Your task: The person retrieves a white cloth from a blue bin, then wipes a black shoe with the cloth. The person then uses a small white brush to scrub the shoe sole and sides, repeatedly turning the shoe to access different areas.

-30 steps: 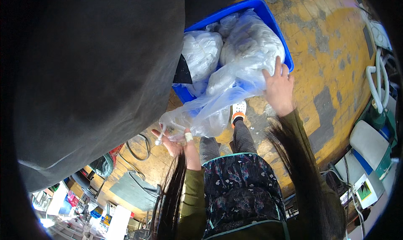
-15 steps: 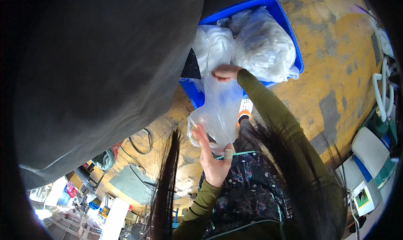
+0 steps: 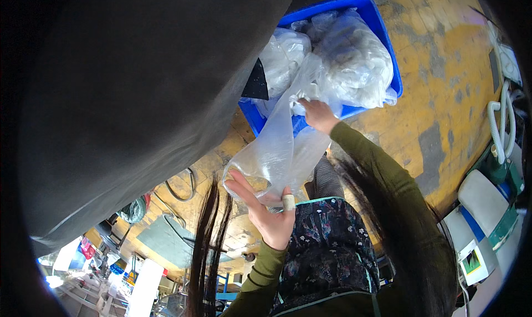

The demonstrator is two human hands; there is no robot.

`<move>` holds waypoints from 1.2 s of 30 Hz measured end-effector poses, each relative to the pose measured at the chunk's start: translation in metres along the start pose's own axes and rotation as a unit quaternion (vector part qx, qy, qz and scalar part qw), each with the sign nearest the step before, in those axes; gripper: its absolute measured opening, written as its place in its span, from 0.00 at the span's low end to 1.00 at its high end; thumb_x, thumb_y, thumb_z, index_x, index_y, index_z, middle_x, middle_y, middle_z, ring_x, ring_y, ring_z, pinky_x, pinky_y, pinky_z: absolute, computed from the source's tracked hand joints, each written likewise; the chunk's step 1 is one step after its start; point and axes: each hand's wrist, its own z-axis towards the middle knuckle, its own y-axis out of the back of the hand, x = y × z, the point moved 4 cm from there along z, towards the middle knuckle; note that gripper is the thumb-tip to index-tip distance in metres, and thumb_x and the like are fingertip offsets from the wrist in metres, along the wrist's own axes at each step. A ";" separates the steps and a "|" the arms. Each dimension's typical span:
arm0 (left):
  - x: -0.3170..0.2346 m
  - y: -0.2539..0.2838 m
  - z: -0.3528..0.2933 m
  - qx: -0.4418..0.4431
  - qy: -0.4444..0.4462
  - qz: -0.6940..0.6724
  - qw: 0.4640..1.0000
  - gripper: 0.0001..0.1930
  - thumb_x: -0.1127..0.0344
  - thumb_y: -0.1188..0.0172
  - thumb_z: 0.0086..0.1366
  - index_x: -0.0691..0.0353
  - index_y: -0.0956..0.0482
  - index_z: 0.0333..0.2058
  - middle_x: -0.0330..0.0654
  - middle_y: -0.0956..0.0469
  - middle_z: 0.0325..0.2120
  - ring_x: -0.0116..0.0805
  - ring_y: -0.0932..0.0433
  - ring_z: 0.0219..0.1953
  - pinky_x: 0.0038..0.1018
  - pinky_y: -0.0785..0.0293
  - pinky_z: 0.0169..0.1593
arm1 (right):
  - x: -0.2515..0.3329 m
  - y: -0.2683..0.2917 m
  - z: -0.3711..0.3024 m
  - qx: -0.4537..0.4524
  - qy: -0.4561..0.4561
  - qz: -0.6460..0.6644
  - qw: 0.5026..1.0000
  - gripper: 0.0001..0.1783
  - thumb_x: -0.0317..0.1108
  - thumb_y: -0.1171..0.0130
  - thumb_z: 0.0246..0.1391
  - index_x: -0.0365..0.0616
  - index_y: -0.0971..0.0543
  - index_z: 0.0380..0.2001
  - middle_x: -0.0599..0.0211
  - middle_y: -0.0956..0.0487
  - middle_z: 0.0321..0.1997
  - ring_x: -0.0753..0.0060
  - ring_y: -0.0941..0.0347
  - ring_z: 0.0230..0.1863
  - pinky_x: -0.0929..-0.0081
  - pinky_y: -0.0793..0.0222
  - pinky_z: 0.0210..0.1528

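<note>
A clear plastic bag (image 3: 277,151) stretches between my two hands above the near edge of a blue bin. My left hand (image 3: 269,220) holds the bag's mouth, its fingers spread to hold the rim wide; a pale wrap circles one digit. Higher up, my right hand (image 3: 320,116) has its fingers curled on the bag, next to a bunched white patch whose make-up I cannot tell. The blue bin (image 3: 382,29) contains a bulky clear bag of white material (image 3: 357,62) and another filled bag (image 3: 284,51) to its left.
A large dark sheet-like surface (image 3: 138,95) fills the left side. Below me lies a worn yellow floor (image 3: 410,95), with a looped cable (image 3: 183,187) at left. A white chair-like seat (image 3: 482,200) and a pale hose (image 3: 504,123) are at right.
My right hand has moved right and slightly nearer, its fingers now curled on the bag. My left hand has shifted left and nearer, and the bag's mouth is stretched wider.
</note>
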 end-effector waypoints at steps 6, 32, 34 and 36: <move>0.000 0.003 -0.001 0.014 0.007 -0.001 1.000 0.56 0.82 0.40 0.51 0.61 0.79 0.63 0.60 0.66 0.65 0.53 0.54 0.66 0.27 0.30 0.50 | -0.016 -0.073 0.077 -0.044 -0.056 -0.025 0.997 0.27 0.32 0.47 0.46 0.44 0.33 0.54 0.44 0.33 0.55 0.43 0.39 0.59 0.52 0.40 0.57; 0.128 -0.167 -0.053 0.448 0.044 0.241 0.860 0.15 0.46 0.38 0.49 0.50 0.19 0.27 0.41 0.22 0.28 0.47 0.30 0.45 0.58 0.48 0.48 | -0.124 0.015 -0.110 0.040 -0.048 0.499 0.864 0.23 0.26 0.41 0.43 0.39 0.27 0.47 0.66 0.23 0.43 0.74 0.28 0.44 0.73 0.32 0.44; 0.128 -0.178 -0.065 0.431 0.043 0.143 0.890 0.13 0.48 0.39 0.49 0.49 0.19 0.28 0.39 0.22 0.29 0.46 0.29 0.44 0.59 0.47 0.48 | -0.141 0.008 -0.113 0.005 -0.030 0.568 0.822 0.21 0.26 0.41 0.45 0.40 0.27 0.47 0.68 0.23 0.42 0.75 0.29 0.43 0.74 0.32 0.44; 0.132 -0.185 -0.072 0.429 0.077 0.035 0.899 0.09 0.56 0.41 0.51 0.51 0.20 0.30 0.41 0.22 0.30 0.45 0.26 0.41 0.54 0.44 0.49 | -0.153 0.006 -0.114 -0.005 -0.015 0.603 0.798 0.20 0.26 0.41 0.47 0.41 0.27 0.46 0.69 0.23 0.42 0.76 0.28 0.43 0.75 0.32 0.43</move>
